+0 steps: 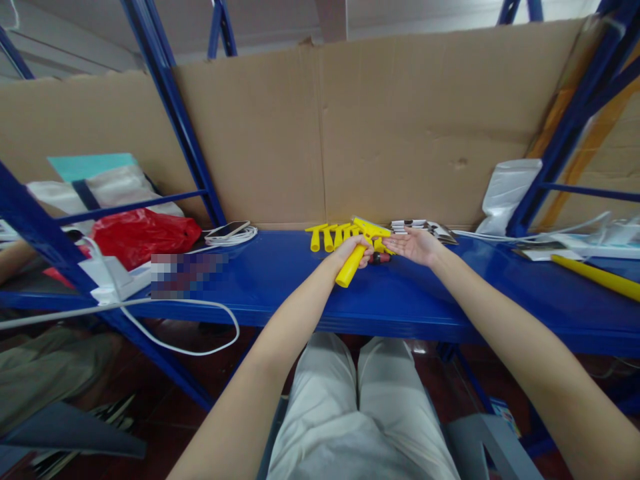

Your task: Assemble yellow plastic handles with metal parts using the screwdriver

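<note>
My left hand (354,249) is closed round the handle of a yellow squeegee (350,268), whose hollow handle end points toward me. Its wide head reaches away toward the cardboard, a greyish strip along its edge. Palm turned up, my right hand (413,246) has its fingers stretched out at the right end of that head; whether they touch it I cannot tell. Behind my hands several similar yellow squeegees (329,239) lie in a row on the blue shelf (280,280). A small red and black object (381,258) shows just below my right fingertips, its kind unclear.
Small white and black pieces (409,227) lie behind my right hand. A phone (227,230) rests on a coiled white cable at the left, near a red plastic bag (145,235). A long yellow piece (597,277) lies far right. Cardboard (380,133) closes the back; another person sits left.
</note>
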Available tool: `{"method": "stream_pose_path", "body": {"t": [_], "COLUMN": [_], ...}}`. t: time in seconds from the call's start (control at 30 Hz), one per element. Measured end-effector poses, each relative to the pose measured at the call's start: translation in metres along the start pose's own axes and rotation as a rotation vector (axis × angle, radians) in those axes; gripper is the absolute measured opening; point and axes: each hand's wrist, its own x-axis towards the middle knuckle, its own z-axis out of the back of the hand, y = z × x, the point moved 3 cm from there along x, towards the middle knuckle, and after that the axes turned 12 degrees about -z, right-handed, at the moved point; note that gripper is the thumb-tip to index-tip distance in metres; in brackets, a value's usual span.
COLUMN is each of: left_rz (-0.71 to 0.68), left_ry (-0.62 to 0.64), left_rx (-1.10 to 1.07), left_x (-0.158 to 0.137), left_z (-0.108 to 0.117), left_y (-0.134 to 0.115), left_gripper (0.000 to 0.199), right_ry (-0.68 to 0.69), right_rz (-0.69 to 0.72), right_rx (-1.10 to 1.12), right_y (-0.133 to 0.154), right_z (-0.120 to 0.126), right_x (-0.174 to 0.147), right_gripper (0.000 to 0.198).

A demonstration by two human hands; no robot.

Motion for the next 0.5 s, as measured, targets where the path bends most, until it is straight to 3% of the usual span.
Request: {"method": "stream_pose_path", "body": {"t": [0.17, 0.33, 0.5], "left_rz": [-0.001, -0.033, -0.022], "left_ry": [-0.059, -0.084, -0.144], "left_rx": [-0.033, -0.044, -0.031], "left_x": [-0.001, -0.004, -0.003], "left_z": [0.000, 0.000, 0.001], "left_y": [-0.002, -0.006, -0.004], "left_gripper": [0.010, 0.022, 0.019], "right_ry": [-0.115, -0.285, -0.387], "right_rz": [-0.061, -0.093, -0.109], "right_rx": [0.143, 0.335, 0.355], "right_y": [0.004, 0.009, 0.009], "right_z": [0.023, 0.055, 0.080], "right_x": [0.004, 0.002, 0.005], "right_gripper": [0.041, 0.049, 0.053]}}
